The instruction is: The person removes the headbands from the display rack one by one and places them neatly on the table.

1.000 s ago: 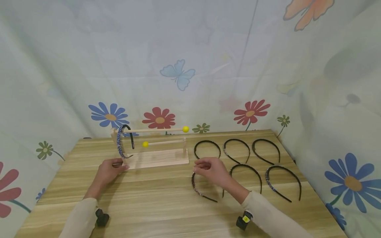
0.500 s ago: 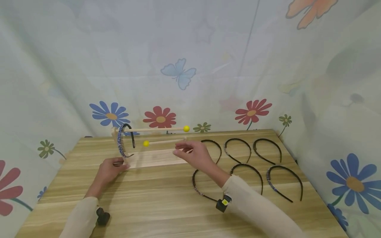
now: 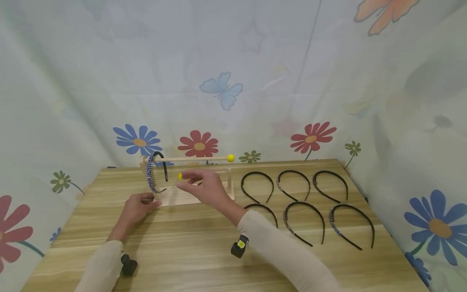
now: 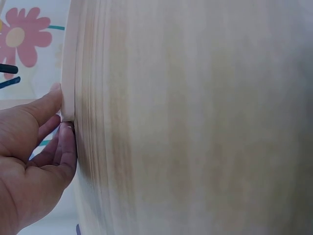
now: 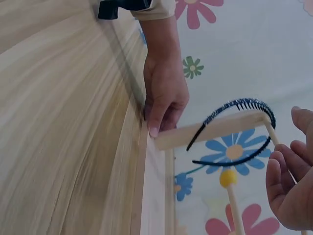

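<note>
A wooden headband stand (image 3: 171, 198) is on the table's left half, with two rods tipped by yellow balls. A black headband with blue sparkling stones (image 3: 150, 174) hangs on its upper rod (image 3: 197, 159) near the left post. My left hand (image 3: 136, 209) holds the left end of the base, thumb on top; the left wrist view shows thumb and fingers at the board's corner (image 4: 69, 83). My right hand (image 3: 208, 188) hovers before the lower rod, fingers loosely bent and holding nothing, partly covering that rod's yellow ball (image 3: 180, 175). In the right wrist view its fingers (image 5: 288, 169) appear beside the headband.
Several black headbands lie in two rows on the right of the wooden table (image 3: 175, 251), among them a back one (image 3: 257, 172) and a blue-stoned front one (image 3: 352, 206). My right forearm partly covers the front-left headband (image 3: 268, 209). A flowered cloth (image 3: 182, 101) hangs behind.
My right hand has moved left from above the front-left headband to in front of the stand's lower rod. The left hand keeps its hold on the base, and the hanging headband stays put.
</note>
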`<state>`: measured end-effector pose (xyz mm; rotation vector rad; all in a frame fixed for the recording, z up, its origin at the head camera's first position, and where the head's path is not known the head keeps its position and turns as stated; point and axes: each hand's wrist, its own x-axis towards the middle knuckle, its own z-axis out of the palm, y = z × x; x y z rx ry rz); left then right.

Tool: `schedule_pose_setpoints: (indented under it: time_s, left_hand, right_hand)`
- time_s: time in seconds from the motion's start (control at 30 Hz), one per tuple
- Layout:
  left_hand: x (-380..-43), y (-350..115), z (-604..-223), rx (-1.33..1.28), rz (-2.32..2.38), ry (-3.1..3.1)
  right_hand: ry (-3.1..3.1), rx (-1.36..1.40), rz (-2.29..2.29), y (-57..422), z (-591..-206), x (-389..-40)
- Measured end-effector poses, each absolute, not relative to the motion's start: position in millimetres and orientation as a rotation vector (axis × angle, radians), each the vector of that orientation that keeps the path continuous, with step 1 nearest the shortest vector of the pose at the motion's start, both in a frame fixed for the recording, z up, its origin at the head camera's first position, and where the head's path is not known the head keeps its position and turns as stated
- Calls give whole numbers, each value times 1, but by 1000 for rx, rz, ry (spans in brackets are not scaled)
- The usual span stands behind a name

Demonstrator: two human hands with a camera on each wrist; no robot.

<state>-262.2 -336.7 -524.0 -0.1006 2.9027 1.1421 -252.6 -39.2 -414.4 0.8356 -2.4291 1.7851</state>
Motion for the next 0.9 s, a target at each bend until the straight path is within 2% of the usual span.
schedule_pose_setpoints:
  time_s: [0.43, 0.9]
  left_hand:
    - [-263, -337, -522, -17, 1176, 2944]
    - [-262, -340, -522, -15, 1163, 2974]
  right_hand:
    - [-2414, 724, 1907, -102, -419, -253]
    - [-2419, 677, 1921, -132, -427, -255]
